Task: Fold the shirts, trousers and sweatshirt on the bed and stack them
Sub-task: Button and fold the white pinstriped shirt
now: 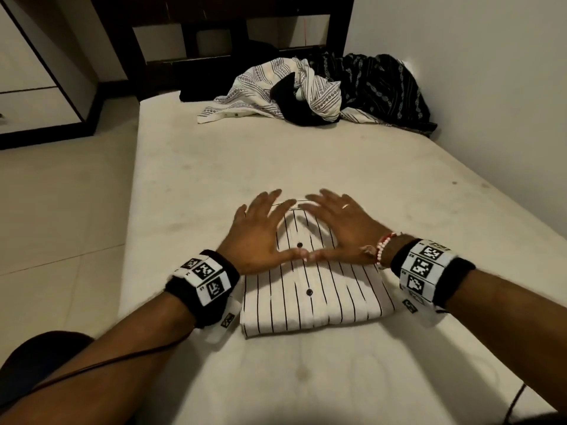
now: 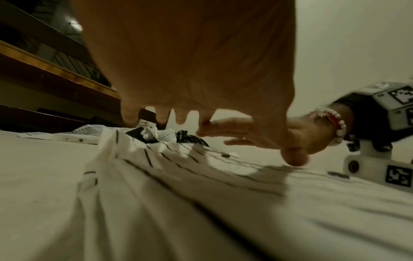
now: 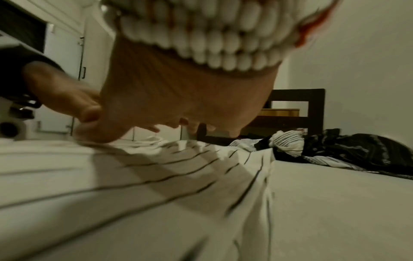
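Evidently smoothing folded striped shirt (image 1: 310,289) under flat, spread left hand (image 1: 257,237) and right hand (image 1: 340,231), thumbs touching; next, probably, fetching from unfolded pile (image 1: 322,93) far beyond fingertips.

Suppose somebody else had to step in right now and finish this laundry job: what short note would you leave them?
Left hand: open, fingers spread over the folded striped shirt.
Right hand: open over the same shirt, thumb tips meeting.
Done: the striped shirt lies folded at the near end of the bed.
Left: the pile of unfolded clothes at the far end, a white patterned piece and dark pieces, to fold and stack.
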